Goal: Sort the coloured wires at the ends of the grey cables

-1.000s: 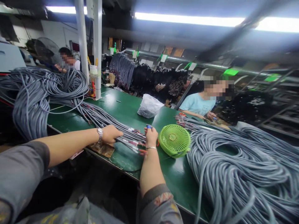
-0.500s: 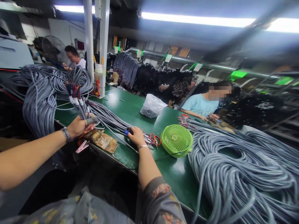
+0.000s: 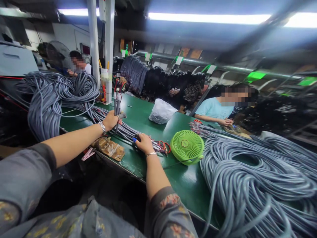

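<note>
My left hand [image 3: 111,121] is closed around a small bunch of grey cables [image 3: 117,107], their ends upright with red and dark wires fanning out above white collars. A short grey piece lies against its fingers. My right hand [image 3: 144,144] curls over a long bundle of grey cables [image 3: 127,131] on the green table, with blue on the thumb and something dark at the fingertips. Its other fingers are mostly hidden. Just right of it, red-handled scissors [image 3: 165,147] lie beside the cables' stripped ends. A brown taped block [image 3: 110,149] sits below my left hand.
A green fan [image 3: 187,147] stands right of the scissors, a white plastic bag [image 3: 162,110] behind. Large cable coils [image 3: 247,178] fill the right side, more coils [image 3: 49,99] the left. A pink clip [image 3: 88,154] hangs at the table edge. Two people sit across.
My left hand has moved right and slightly up with the cable bunch, which now stands more upright and nearer my right hand. My right hand has hardly moved.
</note>
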Action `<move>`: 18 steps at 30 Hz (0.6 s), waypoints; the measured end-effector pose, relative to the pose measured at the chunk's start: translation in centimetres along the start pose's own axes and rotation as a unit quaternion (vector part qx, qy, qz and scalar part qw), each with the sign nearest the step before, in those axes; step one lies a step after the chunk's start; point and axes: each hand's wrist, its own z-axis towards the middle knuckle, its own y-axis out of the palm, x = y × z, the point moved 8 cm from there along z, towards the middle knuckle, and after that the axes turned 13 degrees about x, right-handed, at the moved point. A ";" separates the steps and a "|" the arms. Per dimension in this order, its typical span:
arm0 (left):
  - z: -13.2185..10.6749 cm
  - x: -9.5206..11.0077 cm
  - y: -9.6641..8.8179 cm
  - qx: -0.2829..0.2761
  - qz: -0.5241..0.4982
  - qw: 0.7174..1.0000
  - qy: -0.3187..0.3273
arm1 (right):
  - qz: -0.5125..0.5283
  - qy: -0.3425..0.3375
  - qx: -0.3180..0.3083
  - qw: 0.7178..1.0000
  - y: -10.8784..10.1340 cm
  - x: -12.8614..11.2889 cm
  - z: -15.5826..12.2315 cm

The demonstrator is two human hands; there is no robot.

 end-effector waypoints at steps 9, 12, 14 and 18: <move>2.6 3.8 -5.2 0.107 -0.037 0.993 -0.034 | -0.003 -0.028 0.002 1.000 0.6 0.2 0.2; 0.6 6.3 -10.1 0.097 -0.025 0.994 -0.046 | -0.009 -0.042 -0.006 0.999 1.0 0.0 0.2; -1.1 7.8 -13.9 0.093 -0.011 0.994 -0.047 | -0.011 -0.052 -0.010 0.999 1.3 -0.4 0.2; -5.9 10.1 -21.1 0.035 0.099 0.995 0.006 | -0.025 -0.085 -0.023 0.996 1.9 -1.5 0.1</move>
